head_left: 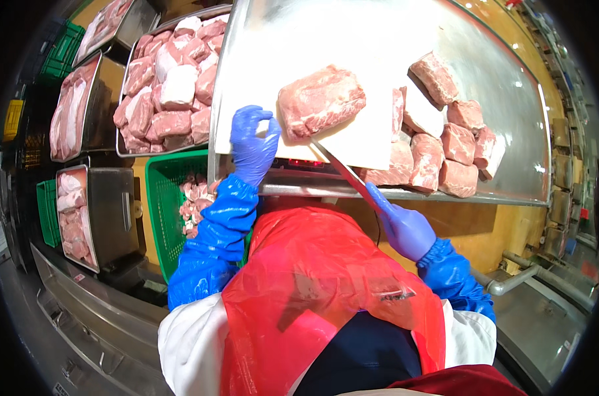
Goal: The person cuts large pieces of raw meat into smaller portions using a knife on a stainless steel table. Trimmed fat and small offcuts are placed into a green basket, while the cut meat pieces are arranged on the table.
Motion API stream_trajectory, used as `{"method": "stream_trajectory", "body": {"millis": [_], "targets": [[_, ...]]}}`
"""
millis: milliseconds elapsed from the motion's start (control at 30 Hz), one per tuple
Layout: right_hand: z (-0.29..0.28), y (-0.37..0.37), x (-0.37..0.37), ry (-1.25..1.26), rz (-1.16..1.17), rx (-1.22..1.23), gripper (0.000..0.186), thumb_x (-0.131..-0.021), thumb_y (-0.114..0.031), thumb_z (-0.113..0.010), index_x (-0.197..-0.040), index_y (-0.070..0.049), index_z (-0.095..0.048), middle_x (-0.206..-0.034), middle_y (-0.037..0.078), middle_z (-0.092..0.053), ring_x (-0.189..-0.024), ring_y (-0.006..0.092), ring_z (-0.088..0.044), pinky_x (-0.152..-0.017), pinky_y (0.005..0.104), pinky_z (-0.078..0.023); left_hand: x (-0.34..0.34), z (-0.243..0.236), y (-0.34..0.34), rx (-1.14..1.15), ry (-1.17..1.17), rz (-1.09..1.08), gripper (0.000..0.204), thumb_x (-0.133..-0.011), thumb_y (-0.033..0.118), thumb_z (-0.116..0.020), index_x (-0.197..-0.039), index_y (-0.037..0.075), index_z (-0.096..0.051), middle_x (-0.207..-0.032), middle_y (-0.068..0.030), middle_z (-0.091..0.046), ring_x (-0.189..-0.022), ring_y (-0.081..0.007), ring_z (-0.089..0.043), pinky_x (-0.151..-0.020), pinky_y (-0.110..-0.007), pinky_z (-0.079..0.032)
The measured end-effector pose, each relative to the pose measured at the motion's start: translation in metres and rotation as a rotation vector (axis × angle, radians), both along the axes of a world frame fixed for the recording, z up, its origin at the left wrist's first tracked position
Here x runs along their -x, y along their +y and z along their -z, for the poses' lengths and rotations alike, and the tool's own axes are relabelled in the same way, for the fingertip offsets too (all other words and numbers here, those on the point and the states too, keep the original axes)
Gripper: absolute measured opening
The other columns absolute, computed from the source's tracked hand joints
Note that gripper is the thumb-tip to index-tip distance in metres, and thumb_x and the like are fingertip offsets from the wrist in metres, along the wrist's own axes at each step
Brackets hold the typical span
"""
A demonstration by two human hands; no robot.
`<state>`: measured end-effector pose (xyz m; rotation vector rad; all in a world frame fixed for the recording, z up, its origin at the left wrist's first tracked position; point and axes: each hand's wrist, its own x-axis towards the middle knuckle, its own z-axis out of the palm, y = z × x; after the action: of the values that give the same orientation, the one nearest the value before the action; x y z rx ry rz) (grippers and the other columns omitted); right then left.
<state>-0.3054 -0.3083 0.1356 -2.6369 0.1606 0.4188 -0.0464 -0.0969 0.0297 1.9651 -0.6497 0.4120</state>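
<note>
A thick slab of raw pork (322, 101) lies on a white cutting board (368, 142). My right hand (408, 231), in a purple glove, is closed around the red handle of a knife (339, 165). The blade points up and left, its tip at the near edge of the pork. Left of the meat, my left hand (252, 142) hovers over the board's edge, apart from the slab. Its gloved fingers are curved, with a gap inside the thumb and forefinger, and nothing shows in them.
Several pork chunks (459, 142) sit right of the board on the steel table (520, 142). A metal tray of cut pork (174, 86) stands left, above a green basket (161, 198) with small trimmings. More meat-filled metal bins (114, 221) line the far left.
</note>
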Motion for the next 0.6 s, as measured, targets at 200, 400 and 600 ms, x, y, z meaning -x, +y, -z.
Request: {"method": "stream_trajectory", "body": {"millis": [200,400,600], "targets": [[-0.015,0.035,-0.049,-0.414,0.324,-0.357,0.076,-0.091,0.004,-0.051,-0.160,-0.012,-0.024,-0.114,0.028,-0.067,-0.090,0.0455,-0.069,-0.077,0.0434,-0.056,0.000,0.002,-0.006,-0.162,0.031,0.190,0.022,-0.074,0.003,-0.075,-0.092,0.009,-0.065,-0.096,-0.0113,-0.058,-0.083,-0.0252,-0.063,-0.071,-0.037,-0.053],[0.052,0.087,-0.154,-0.391,0.214,0.013,0.084,-0.087,-0.001,-0.053,-0.161,-0.019,-0.017,-0.084,0.023,-0.064,-0.067,0.0406,-0.065,-0.062,0.0523,-0.054,-0.023,0.009,0.007,-0.057,0.007,0.416,0.016,-0.074,0.000,-0.071,-0.085,0.007,-0.062,-0.078,-0.0073,-0.057,-0.066,-0.0206,-0.059,-0.060,-0.033,-0.051],[0.005,0.088,-0.083,0.089,0.115,0.163,0.091,-0.084,0.003,-0.054,-0.162,-0.021,-0.013,-0.078,0.022,-0.064,-0.068,0.0389,-0.067,-0.062,0.0521,-0.054,-0.035,0.012,0.018,-0.044,0.090,0.573,0.010,-0.074,0.001,-0.068,-0.074,0.006,-0.059,-0.069,-0.0071,-0.054,-0.057,-0.0182,-0.056,-0.054,-0.033,-0.047]]}}
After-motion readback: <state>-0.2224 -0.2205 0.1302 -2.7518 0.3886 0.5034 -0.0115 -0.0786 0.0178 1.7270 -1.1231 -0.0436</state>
